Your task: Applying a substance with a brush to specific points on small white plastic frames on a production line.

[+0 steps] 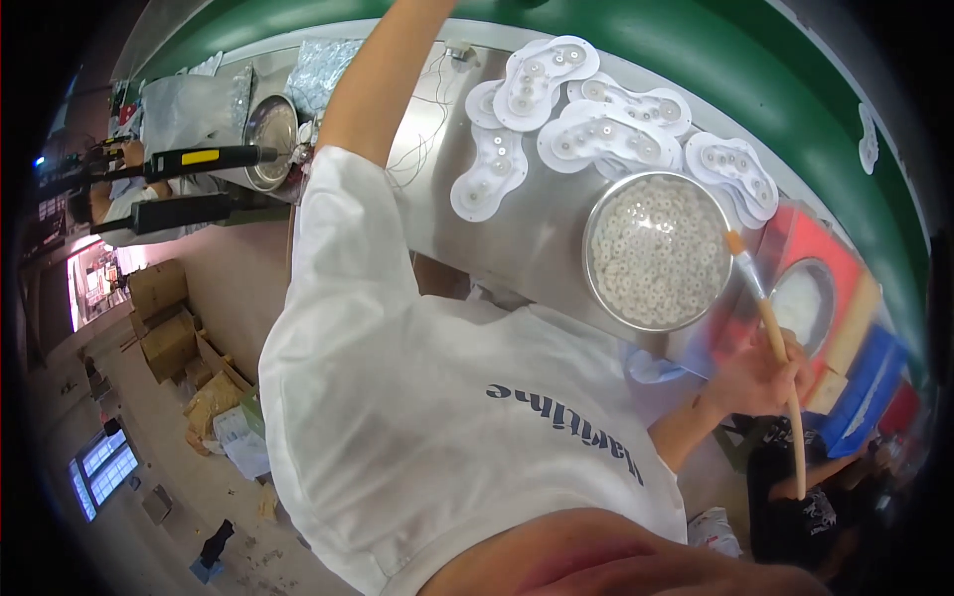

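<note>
My right hand point(765, 377) is closed round the wooden handle of a paintbrush point(763, 288). Its orange-brown bristles point up and away, beside the right rim of a steel bowl point(588, 260) full of small white ring-shaped pieces. By that hand, a round dish point(825, 308) of white material sits on a red surface point(795, 236). Several white curved plastic plates point(601, 139), dotted with round pieces, lie overlapping beyond the bowl. My left forearm point(383, 84) stretches away across the bench and out at the top edge, so my left hand does not show.
Dark tools point(209, 159) hang at the left near another metal bowl point(270, 144) and clear plastic bags point(199, 109). A green strip point(696, 30) borders the far bench edge. A blue box point(865, 397) and another person point(810, 507) are right. Cardboard boxes point(164, 333) stand on the floor.
</note>
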Available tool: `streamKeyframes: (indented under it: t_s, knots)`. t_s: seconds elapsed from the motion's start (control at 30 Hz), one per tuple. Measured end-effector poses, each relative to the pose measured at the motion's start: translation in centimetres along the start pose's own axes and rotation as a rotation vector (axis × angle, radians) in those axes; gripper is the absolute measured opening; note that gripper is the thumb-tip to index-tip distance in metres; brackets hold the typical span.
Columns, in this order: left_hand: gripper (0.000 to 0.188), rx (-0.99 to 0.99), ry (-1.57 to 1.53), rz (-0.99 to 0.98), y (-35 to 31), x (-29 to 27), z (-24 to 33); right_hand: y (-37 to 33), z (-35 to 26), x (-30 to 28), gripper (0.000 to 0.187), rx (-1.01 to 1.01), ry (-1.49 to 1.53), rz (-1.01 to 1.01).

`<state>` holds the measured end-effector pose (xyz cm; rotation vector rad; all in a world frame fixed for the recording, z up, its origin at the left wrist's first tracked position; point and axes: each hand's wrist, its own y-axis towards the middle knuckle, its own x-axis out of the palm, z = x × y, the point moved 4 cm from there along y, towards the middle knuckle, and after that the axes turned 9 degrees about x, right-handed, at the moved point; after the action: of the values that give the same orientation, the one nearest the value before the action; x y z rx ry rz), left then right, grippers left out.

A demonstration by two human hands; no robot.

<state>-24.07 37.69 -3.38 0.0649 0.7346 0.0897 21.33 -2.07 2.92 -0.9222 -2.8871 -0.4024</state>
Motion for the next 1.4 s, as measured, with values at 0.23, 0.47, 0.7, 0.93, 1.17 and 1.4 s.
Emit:
streamKeyframes:
  t_s: [0.23, 0.47, 0.7, 0.93, 1.17, 1.4]
  knots:
    - [0.056, 0.037, 0.371, -0.22, -10.6, -1.9, 3.8, -0.3, -0.9, 0.8, 0.04, -0.003, -0.228, -0.121]
    - [0.04, 0.239, 0.484, -0.297, -13.0, -0.3, -0.7, -0.4, 4.8, 6.7, 0.024, -0.41, -0.608, -0.579]
    - [0.036, 0.194, -0.238, -0.07, -23.1, -3.7, 10.9, -1.1, 5.9, 9.8, 0.03, -0.583, -0.979, -0.584]
    - [0.025, -0.029, -0.872, -0.42, -35.0, -1.6, 13.7, -0.3, 8.7, 10.0, 0.029, -0.377, -1.047, -0.651]
    - [0.019, -0.316, -1.09, -0.43, -37.5, 5.2, 11.9, -0.6, 7.8, 10.1, 0.032, -0.159, -0.823, -0.705]
    - [0.018, 0.224, -0.744, -0.357, -36.1, 5.6, 17.4, -2.8, -1.6, 9.7, 0.049, -0.499, -0.415, -0.814]
